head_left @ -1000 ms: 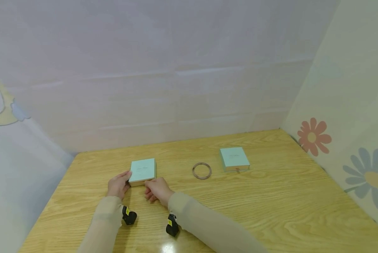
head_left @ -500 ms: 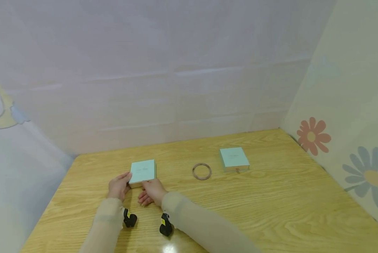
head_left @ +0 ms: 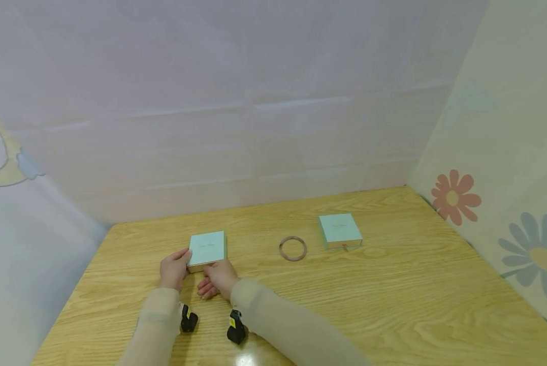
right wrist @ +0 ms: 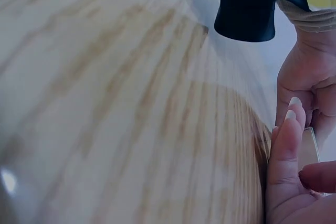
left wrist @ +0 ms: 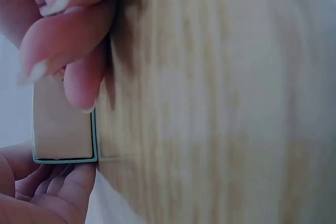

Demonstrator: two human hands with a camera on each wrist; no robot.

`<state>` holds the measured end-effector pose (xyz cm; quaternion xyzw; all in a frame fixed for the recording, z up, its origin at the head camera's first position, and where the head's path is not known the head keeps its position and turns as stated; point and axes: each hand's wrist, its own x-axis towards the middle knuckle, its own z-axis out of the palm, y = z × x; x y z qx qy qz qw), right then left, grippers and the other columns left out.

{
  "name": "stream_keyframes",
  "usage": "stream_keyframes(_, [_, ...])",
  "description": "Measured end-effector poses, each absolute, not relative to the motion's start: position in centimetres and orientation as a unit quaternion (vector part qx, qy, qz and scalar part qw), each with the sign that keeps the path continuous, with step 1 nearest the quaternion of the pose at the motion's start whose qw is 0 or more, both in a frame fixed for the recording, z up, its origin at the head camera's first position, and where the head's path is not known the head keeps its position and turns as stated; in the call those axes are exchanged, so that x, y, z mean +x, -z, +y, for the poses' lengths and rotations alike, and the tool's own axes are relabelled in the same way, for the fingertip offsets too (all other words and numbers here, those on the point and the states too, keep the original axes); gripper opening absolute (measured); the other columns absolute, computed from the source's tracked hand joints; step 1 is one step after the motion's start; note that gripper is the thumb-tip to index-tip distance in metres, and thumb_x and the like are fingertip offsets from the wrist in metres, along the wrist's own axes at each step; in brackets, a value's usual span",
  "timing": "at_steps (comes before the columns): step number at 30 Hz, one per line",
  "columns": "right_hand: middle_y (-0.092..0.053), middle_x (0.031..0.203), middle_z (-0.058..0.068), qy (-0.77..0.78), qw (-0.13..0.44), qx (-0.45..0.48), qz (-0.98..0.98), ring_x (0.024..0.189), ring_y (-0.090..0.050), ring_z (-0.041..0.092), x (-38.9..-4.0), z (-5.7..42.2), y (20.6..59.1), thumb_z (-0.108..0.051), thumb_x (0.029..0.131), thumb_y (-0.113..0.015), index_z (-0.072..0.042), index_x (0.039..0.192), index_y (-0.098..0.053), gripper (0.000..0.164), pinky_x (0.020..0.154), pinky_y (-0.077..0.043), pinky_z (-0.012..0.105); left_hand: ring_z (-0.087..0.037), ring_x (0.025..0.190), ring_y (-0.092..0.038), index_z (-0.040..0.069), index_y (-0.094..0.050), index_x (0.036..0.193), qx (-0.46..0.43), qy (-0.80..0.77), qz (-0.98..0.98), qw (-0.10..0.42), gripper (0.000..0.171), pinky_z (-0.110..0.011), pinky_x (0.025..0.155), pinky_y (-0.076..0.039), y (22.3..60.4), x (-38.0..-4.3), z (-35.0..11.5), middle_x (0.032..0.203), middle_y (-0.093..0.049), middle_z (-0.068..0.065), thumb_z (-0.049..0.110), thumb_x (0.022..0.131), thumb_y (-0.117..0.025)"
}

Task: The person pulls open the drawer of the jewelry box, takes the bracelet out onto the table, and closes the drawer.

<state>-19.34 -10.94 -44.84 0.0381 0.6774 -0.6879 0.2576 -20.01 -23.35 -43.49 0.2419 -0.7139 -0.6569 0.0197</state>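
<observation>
A: So what's being held here?

B: A mint box (head_left: 207, 246) is gripped at its left side by the left hand (head_left: 172, 269), with the thumb laid at the top edge and the fingers bent against the side wall. The box is set flat on the left part of the wood-grain table (head_left: 392, 300).

A: And the right hand (head_left: 222, 278)?

B: That one's placed right at the box's tan front face (left wrist: 60, 129), fingers bent. Whether anything is pinched there can't be told tbh, the tips are partly hidden.

A: Anything else lying around?

B: Yep. A thin brownish ring (head_left: 281, 249) is laid flat near the middle, between the two boxes and touched by neither. Farther right, a second box (head_left: 340, 229) in the same mint is parked, with a small reddish tab (head_left: 345, 246) shown on its front. Faint lettering is printed on both tops, too small to be read.

A: Sleeves?

B: Pale sleeves (head_left: 291, 317) are worn, and a black camera (head_left: 236, 329) is fixed at each wrist.
</observation>
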Motion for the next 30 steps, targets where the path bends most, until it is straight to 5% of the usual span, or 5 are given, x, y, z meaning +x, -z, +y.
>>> stream_keyframes(9, [-0.065,0.065,0.015,0.681,0.258,0.058,0.683,0.05,-0.061,0.016,-19.38,-10.96,44.52,-0.004,0.101,-0.047,0.005,0.088,-0.061,0.022,0.046,-0.054,0.027,-0.037,0.132,-0.034,-0.015,-0.04,0.138,0.247,0.649,-0.718,0.041,0.043,-0.048,0.106,-0.036,42.87,-19.91,-22.62,0.146,-0.034,-0.032,0.009,0.102,-0.045])
stream_keyframes(13, [-0.065,0.065,0.014,0.677,0.261,0.064,0.685,0.05,-0.062,0.016,-19.43,-10.93,44.63,-0.003,0.1,-0.048,0.004,0.086,-0.062,0.021,0.047,-0.055,0.027,-0.029,0.11,-0.048,-0.014,-0.046,0.135,0.257,0.634,-0.728,0.053,0.041,-0.029,0.081,-0.048,42.94,-19.87,-22.52,0.141,-0.041,-0.031,0.009,0.101,-0.047])
stream_keyframes(20, [-0.065,0.062,0.014,0.68,0.27,0.061,0.679,0.048,-0.063,0.016,-19.11,-10.6,44.24,-0.001,0.1,-0.048,0.004,0.084,-0.061,0.021,0.047,-0.055,0.028,-0.004,0.067,-0.041,-0.013,-0.05,0.132,0.266,0.628,-0.728,0.061,0.04,-0.015,0.051,-0.035,43.32,-19.85,-22.74,0.133,-0.047,-0.027,0.01,0.1,-0.05])
stream_keyframes(26, [-0.062,0.059,0.012,0.682,0.268,0.059,0.678,0.044,-0.057,0.014,-18.91,-10.71,44.82,-0.001,0.099,-0.048,0.003,0.088,-0.062,0.018,0.041,-0.051,0.025,-0.013,0.079,-0.045,-0.013,-0.051,0.132,0.265,0.619,-0.736,0.068,0.039,-0.014,0.054,-0.036,43.17,-19.9,-22.49,0.135,-0.048,-0.028,0.01,0.1,-0.05])
stream_keyframes(30, [-0.06,0.057,0.01,0.678,0.266,0.057,0.683,0.042,-0.055,0.013,-18.68,-10.77,45.0,-0.002,0.099,-0.048,0.003,0.088,-0.062,0.019,0.037,-0.046,0.021,-0.031,0.107,-0.05,-0.014,-0.05,0.132,0.266,0.62,-0.735,0.069,0.04,-0.025,0.082,-0.046,43.06,-19.97,-22.4,0.138,-0.045,-0.03,0.01,0.101,-0.049])
